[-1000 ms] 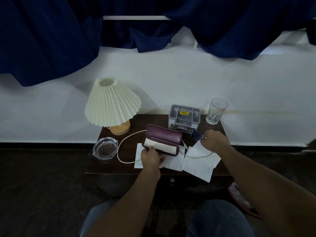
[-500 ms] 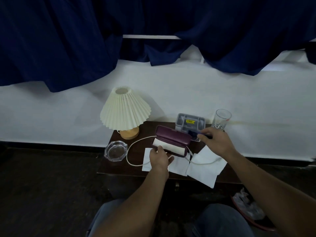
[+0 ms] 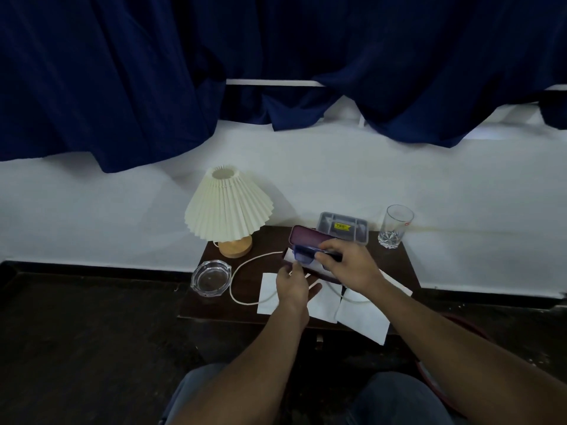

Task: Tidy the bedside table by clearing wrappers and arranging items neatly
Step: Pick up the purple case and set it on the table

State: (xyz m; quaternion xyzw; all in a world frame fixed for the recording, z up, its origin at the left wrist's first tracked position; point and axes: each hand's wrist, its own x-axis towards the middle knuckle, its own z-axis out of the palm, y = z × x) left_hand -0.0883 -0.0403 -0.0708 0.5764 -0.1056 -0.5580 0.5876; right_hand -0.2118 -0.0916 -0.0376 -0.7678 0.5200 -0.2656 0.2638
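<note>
On the dark bedside table [image 3: 399,262] a purple glasses case [image 3: 306,239] stands open with its lid up. My right hand [image 3: 346,265] pinches a pair of blue-framed glasses [image 3: 303,256] and holds them just over the open case. My left hand [image 3: 293,285] holds the case by its front edge, thumb on the rim and fingers beneath. White tissues [image 3: 363,317] lie flat under and in front of the case, one hanging over the table's front edge. The inside of the case is mostly hidden by my hands.
A pleated cream lamp [image 3: 228,207] stands at the back left, its white cord [image 3: 242,268] looping across the table. A glass ashtray [image 3: 210,279] sits at the left edge. A grey organiser box [image 3: 343,230] and a drinking glass [image 3: 395,227] stand at the back right.
My right hand has carried the blue glasses left from beside the organiser box to over the open case. My left hand stays at the case's front edge.
</note>
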